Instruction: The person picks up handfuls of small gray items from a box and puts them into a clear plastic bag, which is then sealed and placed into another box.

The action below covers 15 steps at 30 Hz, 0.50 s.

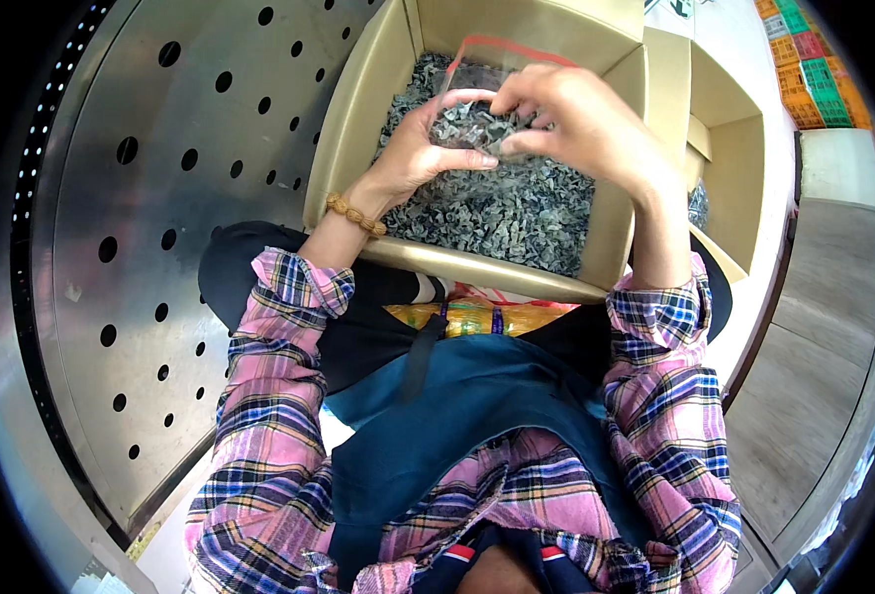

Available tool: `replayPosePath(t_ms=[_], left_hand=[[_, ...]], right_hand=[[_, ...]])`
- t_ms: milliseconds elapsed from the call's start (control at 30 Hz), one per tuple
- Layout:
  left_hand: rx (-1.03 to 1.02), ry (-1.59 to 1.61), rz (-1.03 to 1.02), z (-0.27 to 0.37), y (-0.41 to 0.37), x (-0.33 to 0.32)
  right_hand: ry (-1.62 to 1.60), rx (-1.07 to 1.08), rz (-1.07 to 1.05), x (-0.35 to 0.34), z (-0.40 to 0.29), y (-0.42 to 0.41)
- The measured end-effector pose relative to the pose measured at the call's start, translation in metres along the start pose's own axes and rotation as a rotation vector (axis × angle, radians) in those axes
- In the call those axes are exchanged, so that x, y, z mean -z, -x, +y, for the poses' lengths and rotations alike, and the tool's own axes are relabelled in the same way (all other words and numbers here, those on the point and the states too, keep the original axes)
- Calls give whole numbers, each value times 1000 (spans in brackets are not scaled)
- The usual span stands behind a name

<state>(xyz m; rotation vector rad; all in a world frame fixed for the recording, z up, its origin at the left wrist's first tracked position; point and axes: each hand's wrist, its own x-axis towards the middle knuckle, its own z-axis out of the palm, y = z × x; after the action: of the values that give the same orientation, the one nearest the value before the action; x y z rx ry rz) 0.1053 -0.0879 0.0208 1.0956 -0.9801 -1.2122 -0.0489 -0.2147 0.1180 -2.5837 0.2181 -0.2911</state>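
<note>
My left hand (415,152) holds a clear plastic bag (474,78) with a red strip along its top edge. Dark grey-green dried flakes (463,126) lie bunched in the bag, between my left thumb and fingers. At the bag's right side is my right hand (556,111), fingers curled and thumb against the flakes or film. Whether it pinches the film or some flakes cannot be told. Both hands are above an open cardboard box (452,263), whose bottom is covered by many loose flakes (497,223) of the same kind.
A perforated metal panel (207,111) rises on the left. To the right stands another open cardboard box (738,148) with a clear-wrapped bundle (697,204) inside. Stacked orange and green plastic crates (816,82) are at the far right. Yellow packaging (474,318) lies below the near box.
</note>
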Motion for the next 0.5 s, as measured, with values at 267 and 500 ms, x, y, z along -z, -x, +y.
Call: replayPosePath(t_ms=[267, 500], left_hand=[[-12, -2, 0, 5, 2, 2], [31, -13, -9, 8, -2, -2]], right_hand=[[-217, -33, 284, -3, 2, 12], [-58, -427, -1, -42, 98, 72]])
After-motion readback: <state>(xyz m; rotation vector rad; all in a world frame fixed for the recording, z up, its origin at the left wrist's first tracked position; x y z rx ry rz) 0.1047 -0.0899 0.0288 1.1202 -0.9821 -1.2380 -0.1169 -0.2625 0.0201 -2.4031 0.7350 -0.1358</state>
